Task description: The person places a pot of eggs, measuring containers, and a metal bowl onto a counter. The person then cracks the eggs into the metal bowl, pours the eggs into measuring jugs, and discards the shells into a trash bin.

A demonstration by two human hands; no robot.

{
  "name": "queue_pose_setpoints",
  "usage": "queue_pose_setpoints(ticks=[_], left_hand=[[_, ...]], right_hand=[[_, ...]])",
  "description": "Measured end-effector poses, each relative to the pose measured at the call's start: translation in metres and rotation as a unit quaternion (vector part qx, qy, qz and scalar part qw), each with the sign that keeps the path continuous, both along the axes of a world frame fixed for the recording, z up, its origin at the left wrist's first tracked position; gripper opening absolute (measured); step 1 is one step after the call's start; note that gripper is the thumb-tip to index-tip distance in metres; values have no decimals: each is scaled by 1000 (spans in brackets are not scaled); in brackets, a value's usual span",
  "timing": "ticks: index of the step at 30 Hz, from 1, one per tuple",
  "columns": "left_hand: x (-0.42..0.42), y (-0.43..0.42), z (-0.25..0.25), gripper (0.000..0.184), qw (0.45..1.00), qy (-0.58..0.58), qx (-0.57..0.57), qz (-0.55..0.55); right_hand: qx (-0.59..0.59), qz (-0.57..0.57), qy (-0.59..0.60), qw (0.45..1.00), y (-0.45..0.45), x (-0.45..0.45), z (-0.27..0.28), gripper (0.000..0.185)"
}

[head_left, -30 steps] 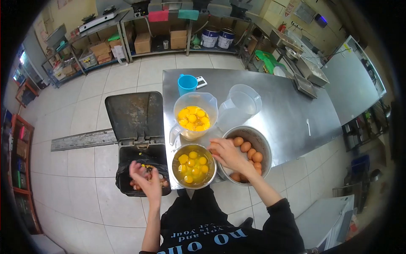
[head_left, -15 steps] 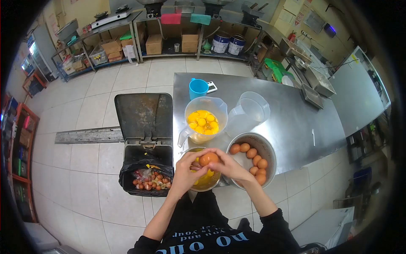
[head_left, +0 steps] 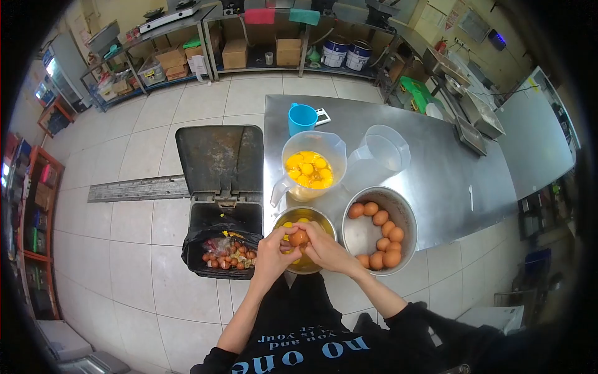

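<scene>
A brown egg (head_left: pixel 299 238) is held between my left hand (head_left: pixel 273 252) and my right hand (head_left: pixel 326 249), fingers of both closed around it. Whether its shell is cracked I cannot tell. Right beneath is a metal bowl (head_left: pixel 331 226) with several yolks in it, partly covered by my hands. Behind the bowl stands a clear plastic pitcher (head_left: pixel 337 149) holding many yolks. To the right, a deep metal pot (head_left: pixel 408 215) contains several whole brown eggs (head_left: pixel 387 229) along its wall.
Left of the table (head_left: pixel 436 168) stands an open bin (head_left: pixel 221 165) with eggshells (head_left: pixel 233 257) in its black bag. An empty clear pitcher (head_left: pixel 387 149), a blue cup (head_left: pixel 303 118) and a small white device (head_left: pixel 322 116) are toward the back. A white utensil (head_left: pixel 471 198) lies at the right.
The egg and both hands are lower, closer to the bowl, and more of the bowl's far side shows. The whole view has shifted slightly; the containers stay in place.
</scene>
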State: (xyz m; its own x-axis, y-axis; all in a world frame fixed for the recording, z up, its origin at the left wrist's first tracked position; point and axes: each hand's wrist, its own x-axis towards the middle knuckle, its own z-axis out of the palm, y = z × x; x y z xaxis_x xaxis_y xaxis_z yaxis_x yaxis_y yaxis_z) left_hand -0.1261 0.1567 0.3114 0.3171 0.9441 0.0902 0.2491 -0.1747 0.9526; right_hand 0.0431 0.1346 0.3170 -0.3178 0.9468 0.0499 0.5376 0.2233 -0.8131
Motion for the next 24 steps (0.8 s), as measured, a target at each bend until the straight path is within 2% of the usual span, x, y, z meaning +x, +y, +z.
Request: queue_pose_setpoints(ticks=[4, 6, 9, 10, 12, 13, 15, 18, 19, 20, 21, 22, 24], left_hand=[[-9, 8, -9, 40, 999, -15, -49, -17], [-9, 11, -9, 41, 999, -25, 1, -32], [-6, 12, 3, 48, 999, -14, -10, -51], [-4, 10, 2, 48, 998, -13, -11, -54], [3, 6, -1, 55, 986, -153, 19, -59], [6, 3, 1, 55, 985, -157, 17, -64], [9, -8, 12, 58, 993, -116, -1, -21], [-28, -21, 22, 48, 995, -42, 24, 90], [-50, -20, 11, 43, 989, -74, -46, 123], [-72, -17, 6, 44, 992, 24, 11, 124], [-90, -14, -6, 49, 986, 105, -9, 130], [-102, -14, -26, 49, 985, 107, -8, 132], [-116, -8, -66, 58, 899, 346, 78, 259]], right_hand=[[58, 14, -26, 998, -1, 9, 8, 50], [102, 28, -123, 987, -2, 13, 13, 54], [60, 15, -157, 986, -7, 11, 32, 58], [59, 13, -157, 986, -10, 7, 35, 58], [23, -58, -39, 997, -13, -5, 39, 58], [23, -64, -43, 997, -14, -14, 40, 58], [165, -96, -72, 979, -16, -27, 41, 51], [224, -159, -56, 960, -21, -4, 49, 45], [212, -195, -100, 952, -18, 25, 42, 39], [197, -229, -145, 942, -15, 55, 36, 33], [157, -222, -215, 938, -8, 88, 16, 29], [117, -185, -246, 944, -2, 110, -1, 31], [89, -152, -274, 946, 16, 135, -30, 34]])
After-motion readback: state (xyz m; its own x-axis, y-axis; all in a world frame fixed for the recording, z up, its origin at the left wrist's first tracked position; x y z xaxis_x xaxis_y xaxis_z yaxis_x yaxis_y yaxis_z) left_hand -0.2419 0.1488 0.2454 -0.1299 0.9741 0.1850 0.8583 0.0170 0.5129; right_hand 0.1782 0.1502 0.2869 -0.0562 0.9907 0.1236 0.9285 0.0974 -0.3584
